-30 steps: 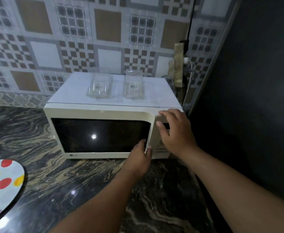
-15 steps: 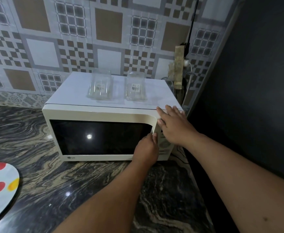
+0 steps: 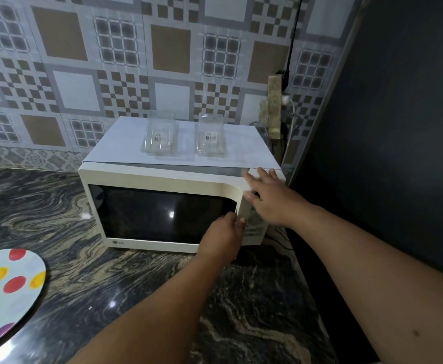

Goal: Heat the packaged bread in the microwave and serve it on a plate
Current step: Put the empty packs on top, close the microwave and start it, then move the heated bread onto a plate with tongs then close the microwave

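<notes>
Dark marbled countertop (image 3: 78, 274) beneath a patterned tile wall (image 3: 110, 61), bearing a cream microwave (image 3: 162, 177) with door shut and window dark. Two clear plastic packages (image 3: 160, 136) (image 3: 211, 136) standing side by side on the microwave's top, each with a barcode label; contents not discernible, possibly empty. Packaged bread therefore not identifiable with certainty, either in those packs or behind the dark glass. Spotted plate (image 3: 7, 292) lying at lower left, well apart from the appliance, bare of food.

Left hand (image 3: 223, 236) set against the door's right edge, fingers curled toward the seam between door and control panel; whether hooked into a recess or merely touching, cannot tell. Right hand (image 3: 269, 198) spread flat, fingers extended and holding nothing, pressed on the upper right corner above the control panel, apparently bracing the cabinet.

Key relation: door seam running vertically just at the left fingertips, hinge presumably along the far left side, so door likely to swing leftward and toward the camera. Left hand nearer the seam and suited to pulling; right hand placed to resist the cabinet sliding forward on the polished stone.

Judged step: opening the door, for loading or retrieval, undetermined. Serving not yet done.
</notes>
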